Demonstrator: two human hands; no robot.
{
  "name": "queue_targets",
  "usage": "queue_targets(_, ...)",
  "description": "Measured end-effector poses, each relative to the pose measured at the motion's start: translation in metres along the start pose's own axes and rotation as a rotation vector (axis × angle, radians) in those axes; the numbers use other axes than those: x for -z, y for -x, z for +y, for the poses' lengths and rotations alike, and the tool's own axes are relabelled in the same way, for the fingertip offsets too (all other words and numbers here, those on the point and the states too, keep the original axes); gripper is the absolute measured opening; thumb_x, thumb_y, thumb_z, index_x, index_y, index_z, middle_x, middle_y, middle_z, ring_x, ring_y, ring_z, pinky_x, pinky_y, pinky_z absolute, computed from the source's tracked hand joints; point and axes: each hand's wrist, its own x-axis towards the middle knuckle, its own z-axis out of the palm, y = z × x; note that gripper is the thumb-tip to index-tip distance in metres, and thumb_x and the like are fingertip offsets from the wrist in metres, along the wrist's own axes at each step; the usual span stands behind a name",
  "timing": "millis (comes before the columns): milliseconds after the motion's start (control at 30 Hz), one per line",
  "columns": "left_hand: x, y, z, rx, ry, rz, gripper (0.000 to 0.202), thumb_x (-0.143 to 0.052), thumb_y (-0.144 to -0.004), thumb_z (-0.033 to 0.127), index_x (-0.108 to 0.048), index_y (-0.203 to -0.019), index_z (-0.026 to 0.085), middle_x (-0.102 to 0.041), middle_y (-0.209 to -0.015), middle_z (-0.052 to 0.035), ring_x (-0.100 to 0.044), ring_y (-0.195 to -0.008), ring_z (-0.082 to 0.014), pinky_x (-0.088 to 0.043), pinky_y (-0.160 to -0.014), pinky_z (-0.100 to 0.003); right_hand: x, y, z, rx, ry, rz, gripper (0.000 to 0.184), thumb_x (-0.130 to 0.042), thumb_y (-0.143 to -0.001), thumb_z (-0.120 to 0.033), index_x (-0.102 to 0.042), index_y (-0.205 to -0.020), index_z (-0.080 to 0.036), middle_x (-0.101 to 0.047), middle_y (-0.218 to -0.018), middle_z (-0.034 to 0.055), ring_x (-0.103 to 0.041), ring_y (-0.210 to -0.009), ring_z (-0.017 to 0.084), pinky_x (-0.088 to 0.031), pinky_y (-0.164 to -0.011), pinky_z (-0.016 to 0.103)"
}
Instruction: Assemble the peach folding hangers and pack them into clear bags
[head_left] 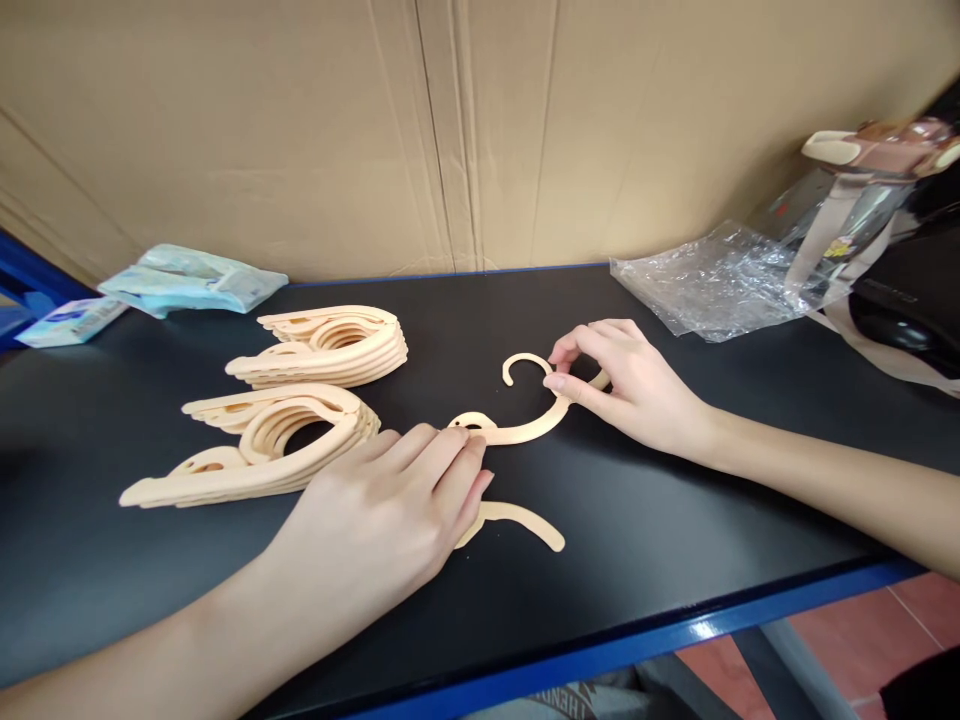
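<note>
A beige plastic folding hanger (525,433) lies partly unfolded on the black table, its curved hook pointing left and away from me. My right hand (630,380) pinches it near the base of the hook between thumb and fingers. My left hand (397,500) is closed over the near arm of the hanger, its fingers hiding part of that piece. A curved beige end (525,515) sticks out from under the left hand; how it joins the rest is hidden. Left of my hands are two stacks of folded hangers, a nearer stack (300,465) and a farther stack (337,355).
Light blue soft packs (199,280) lie at the back left. Crumpled clear plastic wrap (705,285) and a clear bottle with a strap (855,220) are at the back right. A cardboard wall (300,130) closes the rear; a blue edge (645,645) borders the table front.
</note>
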Motion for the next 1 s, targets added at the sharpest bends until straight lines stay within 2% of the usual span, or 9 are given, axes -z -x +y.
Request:
queue_targets(133,-0.006,-0.001,0.0,0.021,0.038,-0.02,0.035,-0.038,-0.101,0.017,-0.069,-0.111,0.002,-0.075,-0.103,-0.014,-0.073,-0.082,-0.029,-0.054,-0.055,-0.039,0.0,0.001,0.001,0.037,-0.013,0.001,0.023,-0.051,-0.098,-0.045,-0.056,-0.096,-0.023,-0.07,-0.089,0.0031,-0.061,-0.092,0.023,-0.036,-0.099,0.044)
queue_targets(300,-0.013,0.0,-0.002,0.08,0.109,-0.058,0.038,-0.036,-0.102,0.022,-0.063,-0.122,0.003,-0.072,-0.114,-0.0163,-0.071,-0.093,-0.0318,-0.056,-0.065,-0.042,0.0,0.0,0.003,0.087,-0.083,0.003,0.019,-0.053,-0.098,-0.041,-0.055,-0.098,-0.022,-0.071,-0.086,0.0009,-0.065,-0.086,0.019,-0.029,-0.11,0.044)
queue_targets(500,-0.017,0.001,-0.005,0.179,0.152,-0.078,0.05,-0.032,-0.105,0.038,-0.056,-0.132,0.004,-0.063,-0.133,-0.02,-0.066,-0.11,-0.0352,-0.056,-0.08,-0.046,0.0,0.001,0.001,0.149,-0.149,0.029,0.015,-0.057,-0.097,-0.036,-0.057,-0.095,-0.021,-0.072,-0.08,-0.0026,-0.067,-0.076,0.015,-0.031,-0.11,0.043)
queue_targets(567,-0.018,0.001,-0.005,0.174,0.137,-0.078,0.051,-0.03,-0.105,0.039,-0.057,-0.131,0.005,-0.063,-0.132,-0.0198,-0.064,-0.112,-0.0366,-0.056,-0.081,-0.049,0.0,0.001,0.0,0.186,-0.168,0.021,0.013,-0.058,-0.097,-0.034,-0.057,-0.095,-0.021,-0.072,-0.078,-0.0032,-0.066,-0.072,0.014,-0.032,-0.11,0.043)
queue_targets(667,-0.017,0.001,-0.005,0.16,0.147,-0.077,0.051,-0.029,-0.105,0.039,-0.058,-0.13,0.006,-0.066,-0.127,-0.0183,-0.067,-0.106,-0.0351,-0.057,-0.08,-0.049,0.0,0.001,-0.001,0.268,-0.179,0.009,0.011,-0.058,-0.097,-0.031,-0.058,-0.095,-0.021,-0.072,-0.08,-0.0019,-0.065,-0.072,0.014,-0.036,-0.106,0.043)
queue_targets(800,-0.019,0.001,-0.008,0.195,0.222,-0.121,0.052,-0.03,-0.105,0.043,-0.056,-0.131,0.007,-0.064,-0.132,-0.0169,-0.064,-0.112,-0.033,-0.056,-0.086,-0.049,0.002,0.001,-0.002,0.406,-0.197,-0.048,0.008,-0.058,-0.096,-0.028,-0.059,-0.095,-0.02,-0.073,-0.084,0.0011,-0.065,-0.078,0.016,-0.043,-0.099,0.042)
queue_targets(1000,-0.024,0.002,-0.011,0.24,0.259,-0.124,0.054,-0.033,-0.104,0.045,-0.052,-0.135,0.006,-0.06,-0.136,-0.0186,-0.059,-0.12,-0.0337,-0.05,-0.096,-0.051,0.001,0.006,-0.011,0.553,-0.206,-0.208,0.021,-0.058,-0.097,-0.033,-0.062,-0.105,-0.014,-0.073,-0.106,0.0099,-0.064,-0.099,0.022,-0.048,-0.092,0.038)
